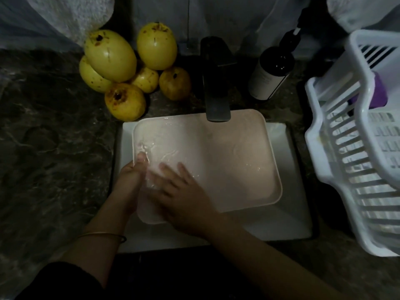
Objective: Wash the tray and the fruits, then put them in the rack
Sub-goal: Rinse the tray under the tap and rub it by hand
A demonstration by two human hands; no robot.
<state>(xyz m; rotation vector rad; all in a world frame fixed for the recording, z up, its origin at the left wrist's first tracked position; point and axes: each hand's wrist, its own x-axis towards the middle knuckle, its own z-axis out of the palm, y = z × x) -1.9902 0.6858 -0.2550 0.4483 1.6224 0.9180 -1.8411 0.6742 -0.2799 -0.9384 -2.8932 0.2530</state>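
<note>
Head view: left hand fingers grip the tray rim, right hand flat, fingers spread, rubbing inside; fruits behind the tray unwashed, rack right of it awaits.

Counter: dark marbled stone countertop.
On it: yellow fruits, dark bottle, white rack.

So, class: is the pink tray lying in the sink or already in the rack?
In the sink: the pink tray lies under the faucet, wet; the white rack stands apart.
</note>
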